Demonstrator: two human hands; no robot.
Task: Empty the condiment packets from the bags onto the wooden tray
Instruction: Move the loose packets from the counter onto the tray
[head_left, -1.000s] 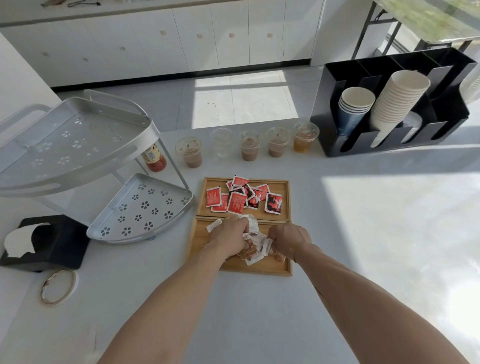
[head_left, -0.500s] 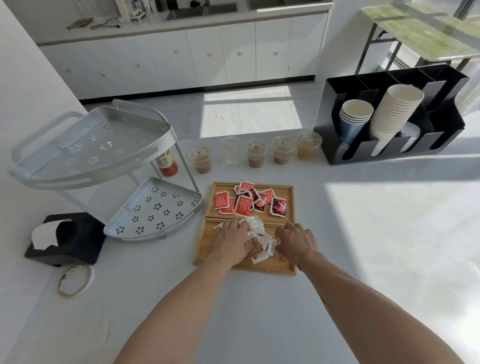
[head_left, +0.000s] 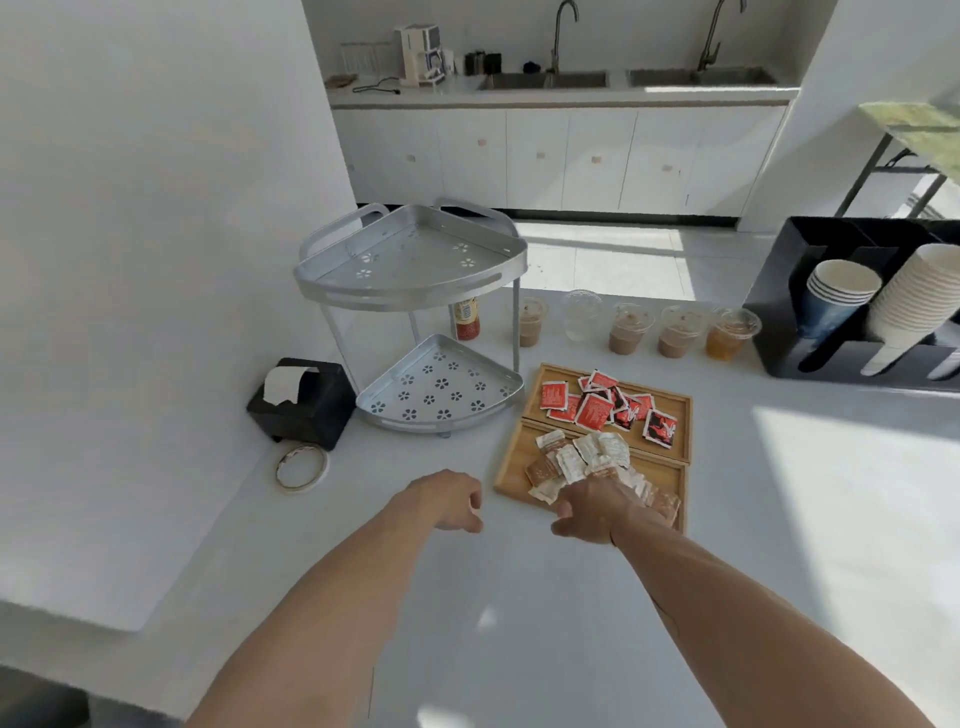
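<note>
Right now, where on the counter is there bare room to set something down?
Bare: the wide stretch right of the wooden tray, below the cup holder, and the near counter between the forearms. Crowded: both tray compartments, the drink cups behind, and the left corner around the metal rack.

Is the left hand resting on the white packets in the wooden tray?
No. The left hand hovers over the bare counter beside the wooden tray, apart from the white packets.

A drinks-prep kitchen, café-style: white counter (head_left: 571, 623) lined with 5 lidded clear plastic cups (head_left: 629, 328). Black organizer of stacked paper cups (head_left: 914, 306) right; steel double sink (head_left: 545, 80) behind.
</note>
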